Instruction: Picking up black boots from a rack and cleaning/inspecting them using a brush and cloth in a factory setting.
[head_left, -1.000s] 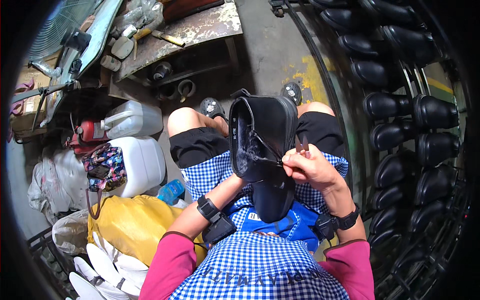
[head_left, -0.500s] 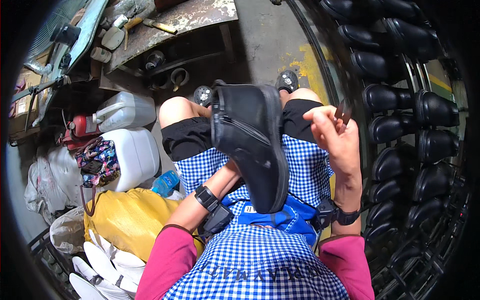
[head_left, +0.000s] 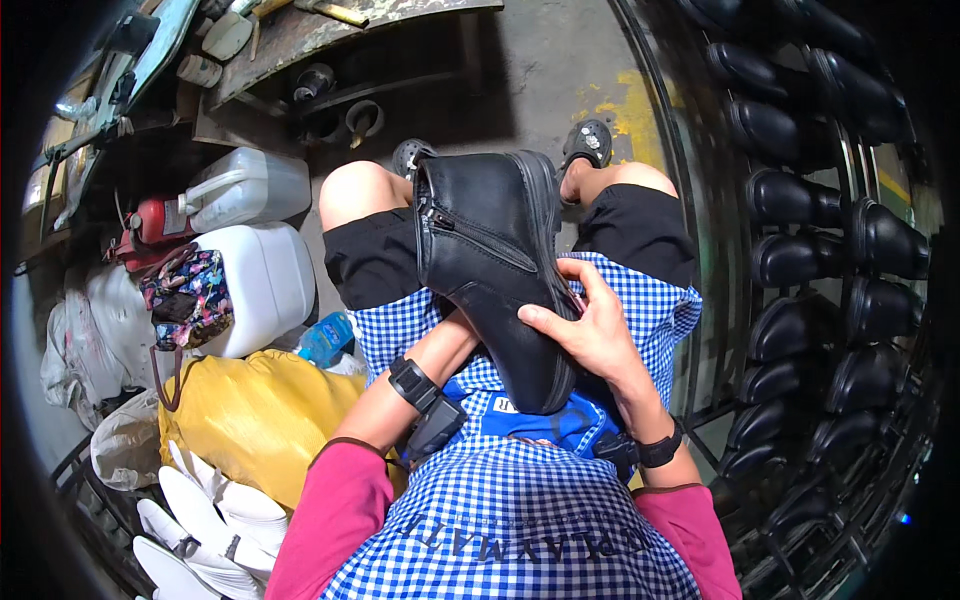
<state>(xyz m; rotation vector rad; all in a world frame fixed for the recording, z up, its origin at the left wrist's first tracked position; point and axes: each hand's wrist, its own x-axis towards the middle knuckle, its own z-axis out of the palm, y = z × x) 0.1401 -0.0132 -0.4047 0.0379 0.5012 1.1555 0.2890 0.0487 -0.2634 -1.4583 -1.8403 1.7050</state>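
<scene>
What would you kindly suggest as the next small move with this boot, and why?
I would probably have the right hand gently turn the black boot, with the left hand supporting it. The right thumb rests on the boot beside the sole edge, and the zip faces the camera, while the boot's opposite side is out of view.

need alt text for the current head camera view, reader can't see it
A black ankle boot with a side zip is held above a blue-checked apron, right hand gripping its right edge, left hand mostly hidden behind it. Black shoes line the right; a white plastic jug and yellow sack are at left.
</scene>
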